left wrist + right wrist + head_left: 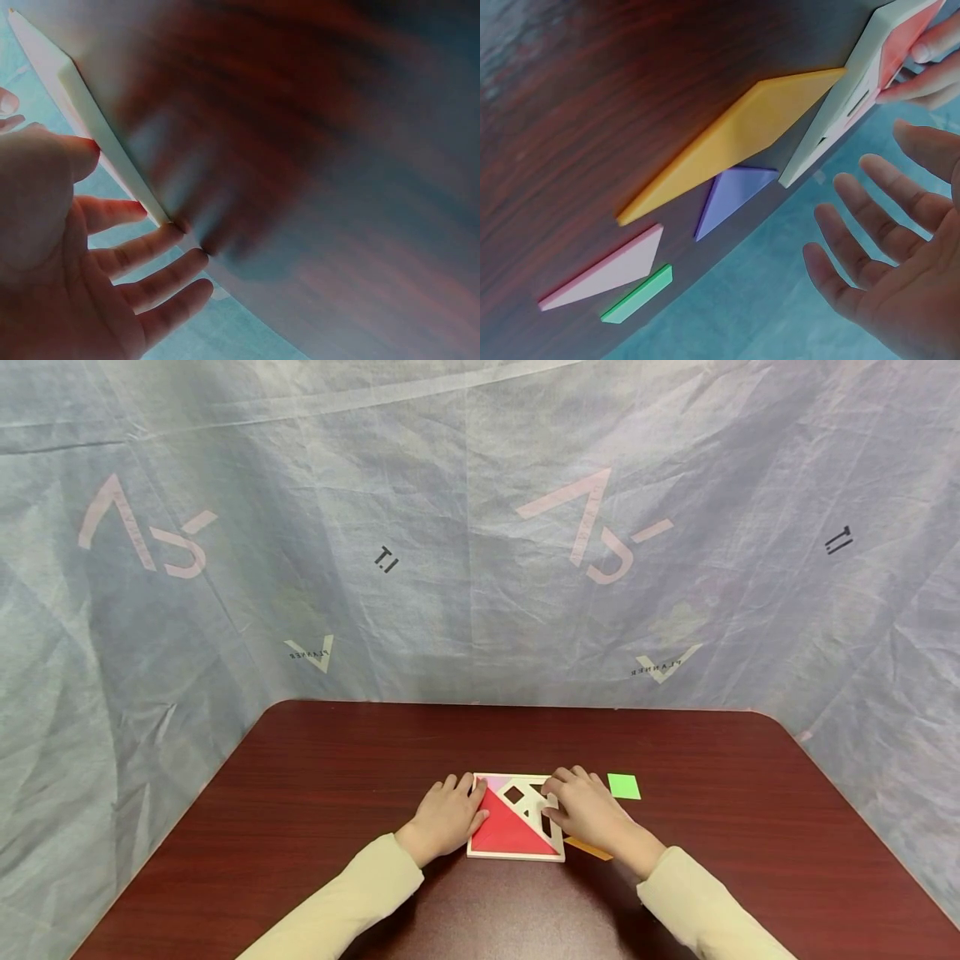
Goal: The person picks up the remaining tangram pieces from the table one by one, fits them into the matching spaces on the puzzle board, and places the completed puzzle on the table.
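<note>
A tangram tray (517, 857) with a pale frame lies flat on the table. A large red area (506, 828) fills its lower left half, and a lilac piece (495, 783) sits at the top left corner. Bare board with dark cut-outs shows on the right. My left hand (446, 817) rests on the tray's left edge, thumb over the red; in the left wrist view its fingers spread along the tray's side (116, 146). Over the tray's right edge is my right hand (592, 808), which hides part of the cut-outs. The right wrist view shows that hand's fingers (877, 217) loosely bent, holding nothing.
Right of the tray lie an orange piece (727, 139), a purple triangle (733, 199), a pink piece (611, 270) and a green piece (624, 786). They rest on a dark red wooden table (360, 743). Behind it hangs a grey printed cloth (465, 635).
</note>
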Tool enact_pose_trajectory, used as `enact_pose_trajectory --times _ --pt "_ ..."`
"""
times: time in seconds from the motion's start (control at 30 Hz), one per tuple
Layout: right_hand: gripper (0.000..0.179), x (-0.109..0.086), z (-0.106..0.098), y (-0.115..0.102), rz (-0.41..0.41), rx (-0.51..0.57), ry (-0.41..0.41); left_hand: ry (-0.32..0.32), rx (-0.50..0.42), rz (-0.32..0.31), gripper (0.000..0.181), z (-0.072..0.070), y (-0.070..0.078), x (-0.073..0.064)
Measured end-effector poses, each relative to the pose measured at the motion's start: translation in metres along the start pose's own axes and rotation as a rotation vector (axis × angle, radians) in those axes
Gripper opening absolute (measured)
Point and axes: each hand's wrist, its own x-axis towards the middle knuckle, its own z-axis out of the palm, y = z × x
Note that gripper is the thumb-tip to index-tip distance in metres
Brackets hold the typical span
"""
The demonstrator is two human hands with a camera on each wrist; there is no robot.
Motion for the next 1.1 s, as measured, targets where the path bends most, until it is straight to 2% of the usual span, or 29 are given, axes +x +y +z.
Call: enact_pose_trajectory --times 0.23,0.57,0.8,1.1 --pt "0.016 -0.005 -0.004 0.004 0.025 0.001 -0.001 0.008 0.005 0.0 0.048 0.0 0.0 -0.001" --pt "0.018 -0.014 -0.006 0.011 -0.008 -0.063 0.015 0.022 0.021 0.011 0.047 0.0 -0.001 0.0" --pt "0.019 -0.024 -0.007 0.016 -0.003 -0.082 0.004 0.025 0.027 0.013 0.047 0.002 -0.001 0.0" --pt "0.019 -0.035 -0.009 0.021 0.02 -0.065 -0.014 0.015 0.031 0.009 0.047 0.004 -0.001 0.001"
